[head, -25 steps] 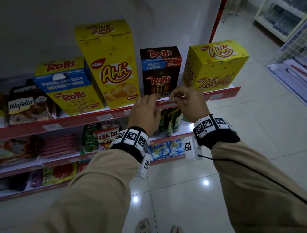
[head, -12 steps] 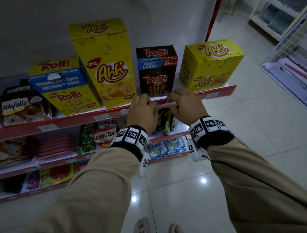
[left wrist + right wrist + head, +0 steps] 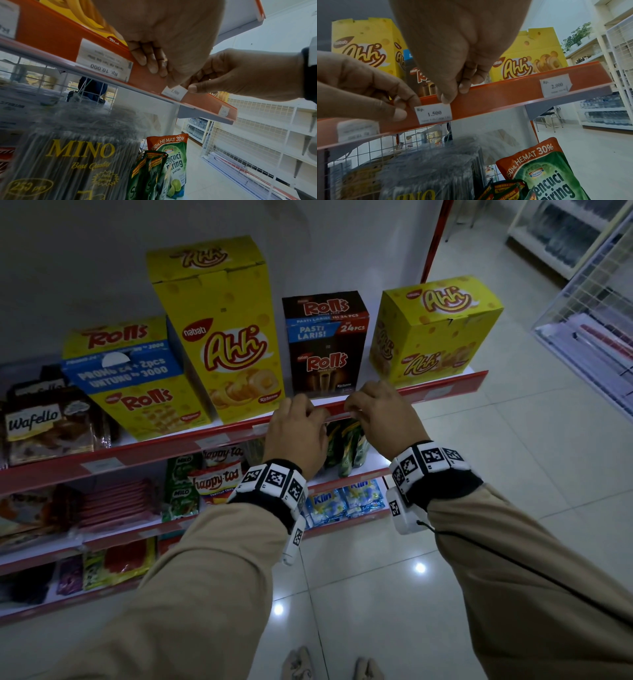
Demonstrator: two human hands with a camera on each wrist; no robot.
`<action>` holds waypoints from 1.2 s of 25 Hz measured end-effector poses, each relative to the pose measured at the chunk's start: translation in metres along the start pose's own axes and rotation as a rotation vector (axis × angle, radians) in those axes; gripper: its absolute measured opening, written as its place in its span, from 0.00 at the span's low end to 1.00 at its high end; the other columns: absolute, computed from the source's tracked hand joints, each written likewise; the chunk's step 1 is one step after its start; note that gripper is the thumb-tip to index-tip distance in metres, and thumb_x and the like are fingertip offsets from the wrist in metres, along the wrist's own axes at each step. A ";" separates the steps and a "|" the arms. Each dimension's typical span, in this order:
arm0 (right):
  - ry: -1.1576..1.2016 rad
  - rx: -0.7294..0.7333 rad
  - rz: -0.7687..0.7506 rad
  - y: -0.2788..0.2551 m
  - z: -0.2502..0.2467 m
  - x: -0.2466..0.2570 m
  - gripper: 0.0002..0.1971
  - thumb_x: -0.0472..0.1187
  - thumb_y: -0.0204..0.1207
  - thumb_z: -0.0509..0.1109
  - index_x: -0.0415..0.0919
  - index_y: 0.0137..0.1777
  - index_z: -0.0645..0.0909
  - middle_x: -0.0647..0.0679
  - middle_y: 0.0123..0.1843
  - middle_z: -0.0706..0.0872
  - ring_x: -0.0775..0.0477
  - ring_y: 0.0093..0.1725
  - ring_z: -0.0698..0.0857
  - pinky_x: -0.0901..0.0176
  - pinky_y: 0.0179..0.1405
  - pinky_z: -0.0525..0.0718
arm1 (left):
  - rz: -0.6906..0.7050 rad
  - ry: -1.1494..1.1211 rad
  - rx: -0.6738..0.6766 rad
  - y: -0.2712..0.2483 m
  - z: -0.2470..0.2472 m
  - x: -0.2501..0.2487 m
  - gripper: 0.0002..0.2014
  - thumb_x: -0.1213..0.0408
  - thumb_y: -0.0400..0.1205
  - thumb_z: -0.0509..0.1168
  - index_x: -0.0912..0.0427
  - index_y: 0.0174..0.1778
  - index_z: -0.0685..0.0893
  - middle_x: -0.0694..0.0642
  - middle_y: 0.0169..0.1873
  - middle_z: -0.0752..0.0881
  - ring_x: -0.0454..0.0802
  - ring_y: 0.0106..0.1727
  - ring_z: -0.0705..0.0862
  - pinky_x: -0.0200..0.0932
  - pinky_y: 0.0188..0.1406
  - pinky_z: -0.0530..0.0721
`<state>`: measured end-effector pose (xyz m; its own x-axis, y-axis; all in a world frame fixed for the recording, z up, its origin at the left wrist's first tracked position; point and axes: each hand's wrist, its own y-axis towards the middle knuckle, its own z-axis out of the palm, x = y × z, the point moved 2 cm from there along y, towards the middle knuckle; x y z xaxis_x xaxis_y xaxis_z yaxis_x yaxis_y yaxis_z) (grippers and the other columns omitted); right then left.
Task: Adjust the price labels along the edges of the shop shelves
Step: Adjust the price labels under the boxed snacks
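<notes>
label (image 3: 434, 113) marked 1.500 was seated in the red shelf strip (image 3: 496, 97), between the two sets of fingertips. its left edge was pinched by the left hand (image 3: 368, 88), its top right corner by the right hand (image 3: 453, 54), fingers curled narrow. it was best slid level, lightly, probably until centred below the brown box (image 3: 325, 344), with the paper kept under the strip's lip.

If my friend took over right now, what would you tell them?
Left hand: fingertips pinch the left end of the 1.500 price label.
Right hand: thumb on the label's top right corner.
The label sits in the red shelf edge, below the brown Rolls box.
Done: label is in the strip.
Left: level it, then check the 2.000 label and the others.
</notes>
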<state>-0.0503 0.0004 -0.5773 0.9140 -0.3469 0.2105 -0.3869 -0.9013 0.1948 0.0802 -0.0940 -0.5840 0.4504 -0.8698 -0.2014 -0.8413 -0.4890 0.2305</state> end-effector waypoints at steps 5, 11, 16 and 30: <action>-0.042 -0.015 0.027 -0.002 0.002 0.002 0.10 0.35 0.80 0.65 0.36 0.56 0.84 0.37 0.54 0.82 0.35 0.59 0.77 0.45 0.45 0.81 | 0.018 0.000 0.006 -0.003 0.000 0.003 0.15 0.63 0.80 0.61 0.59 0.61 0.82 0.61 0.52 0.79 0.60 0.55 0.74 0.52 0.54 0.74; 0.008 -0.079 0.023 -0.009 -0.002 -0.001 0.10 0.32 0.76 0.67 0.35 0.56 0.83 0.36 0.54 0.83 0.34 0.57 0.78 0.46 0.47 0.78 | 0.032 -0.021 0.000 -0.003 -0.003 0.002 0.15 0.62 0.79 0.61 0.57 0.61 0.80 0.60 0.53 0.79 0.60 0.55 0.74 0.52 0.54 0.74; -0.049 -0.080 0.046 -0.018 -0.017 -0.034 0.13 0.30 0.70 0.68 0.32 0.55 0.84 0.32 0.52 0.83 0.31 0.56 0.78 0.43 0.53 0.77 | 0.053 -0.038 -0.042 0.001 -0.009 -0.001 0.13 0.62 0.78 0.63 0.58 0.57 0.83 0.59 0.51 0.81 0.61 0.54 0.76 0.53 0.52 0.73; -0.024 -0.221 0.174 -0.049 -0.039 -0.136 0.13 0.30 0.68 0.68 0.31 0.54 0.81 0.33 0.54 0.83 0.30 0.53 0.78 0.43 0.45 0.80 | 0.170 0.099 0.145 0.054 0.035 -0.133 0.25 0.56 0.81 0.60 0.54 0.75 0.69 0.52 0.71 0.72 0.55 0.71 0.67 0.50 0.66 0.67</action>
<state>-0.1608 0.1020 -0.5782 0.8333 -0.4997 0.2365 -0.5528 -0.7503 0.3626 -0.0360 -0.0027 -0.5781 0.3196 -0.9446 -0.0752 -0.9385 -0.3265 0.1123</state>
